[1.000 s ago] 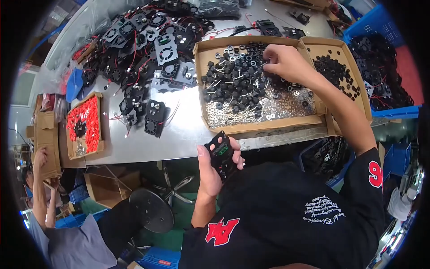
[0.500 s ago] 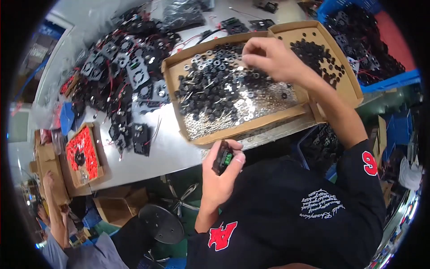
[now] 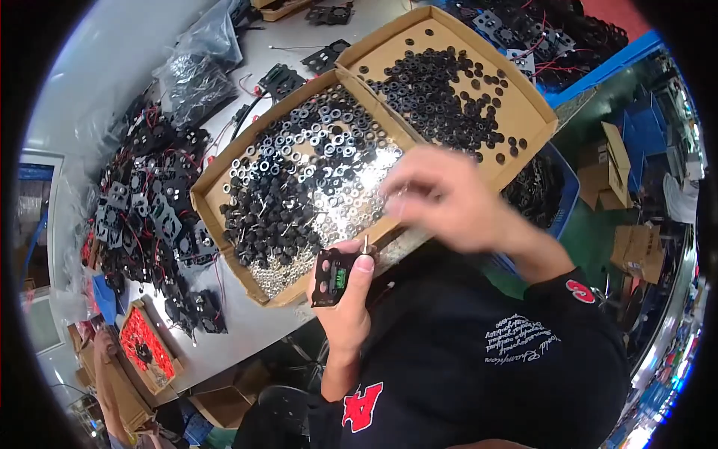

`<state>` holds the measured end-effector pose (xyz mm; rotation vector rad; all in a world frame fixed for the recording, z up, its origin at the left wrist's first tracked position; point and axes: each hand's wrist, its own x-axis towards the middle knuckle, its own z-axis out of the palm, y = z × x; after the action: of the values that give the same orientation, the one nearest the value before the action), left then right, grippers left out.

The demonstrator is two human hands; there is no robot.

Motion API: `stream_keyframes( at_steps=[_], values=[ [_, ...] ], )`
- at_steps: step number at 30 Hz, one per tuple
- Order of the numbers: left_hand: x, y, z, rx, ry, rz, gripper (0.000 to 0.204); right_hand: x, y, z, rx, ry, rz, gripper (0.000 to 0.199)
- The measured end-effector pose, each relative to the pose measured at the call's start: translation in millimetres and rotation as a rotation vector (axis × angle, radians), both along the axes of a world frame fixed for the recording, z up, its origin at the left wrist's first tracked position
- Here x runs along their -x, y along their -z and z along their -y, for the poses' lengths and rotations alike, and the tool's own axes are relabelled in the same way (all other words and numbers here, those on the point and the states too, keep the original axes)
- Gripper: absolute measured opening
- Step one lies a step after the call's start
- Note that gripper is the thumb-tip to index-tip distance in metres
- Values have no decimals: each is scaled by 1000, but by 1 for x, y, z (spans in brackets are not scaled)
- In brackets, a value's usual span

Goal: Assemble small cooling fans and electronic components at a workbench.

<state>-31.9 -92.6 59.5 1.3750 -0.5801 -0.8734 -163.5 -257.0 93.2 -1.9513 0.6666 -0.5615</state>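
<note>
My left hand [image 3: 345, 318] is closed around a small black module [image 3: 329, 280] with a green display, just off the near edge of a cardboard tray [image 3: 210, 224]. By its thumb a thin metal pin [image 3: 366, 244] stands up from the module. My right hand [image 3: 452, 202], smeared by motion, hovers over the tray's near right corner, fingers curled; whether they pinch anything does not show. Black-headed screws [image 3: 273, 209] and silver washers [image 3: 340, 142] lie heaped in the tray. Black rings [image 3: 437, 93] fill part of an adjoining cardboard tray [image 3: 517, 105].
Black fan-bracket assemblies with wires [image 3: 146, 202] pile up on the left. A plastic bag [image 3: 191, 82] lies behind them. A small box of red parts [image 3: 166, 359] sits at the table's left end, near another person's arm [image 3: 105, 374]. A blue crate [image 3: 606, 67] stands far right.
My view has turned, so the trays appear shifted left and tilted. My right hand has come back from over the washers toward the near edge. The metal pin now shows at the module.
</note>
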Motion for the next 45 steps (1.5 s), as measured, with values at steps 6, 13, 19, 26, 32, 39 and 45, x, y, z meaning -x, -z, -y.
stream_keyframes(
  at_steps=[6, 13, 19, 26, 32, 39, 45],
  values=[
    [-1, -2, -5, -92, -21, 45, 24, 57, 20, 132, 397, 293, -383, 20],
    [0, 0, -6, -28, -25, -130, 28, 60, 27, 165, 428, 235, -658, 20],
    [-2, -1, -10, 39, -18, -213, 29, 64, 22, 181, 131, 217, -659, 9],
    [-6, 7, -20, 122, -48, -384, 31, 73, 22, 195, 39, 300, -701, 9],
    [-10, 10, -28, 176, -45, -556, 27, 67, 13, 179, 447, 158, -867, 15],
    [-14, 14, -32, 188, -9, -649, 26, 50, -23, 115, 112, 181, -370, 17],
    [-11, 12, -30, 110, 25, -490, 25, -24, -15, -6, 161, -480, 46, 24]
  ],
)
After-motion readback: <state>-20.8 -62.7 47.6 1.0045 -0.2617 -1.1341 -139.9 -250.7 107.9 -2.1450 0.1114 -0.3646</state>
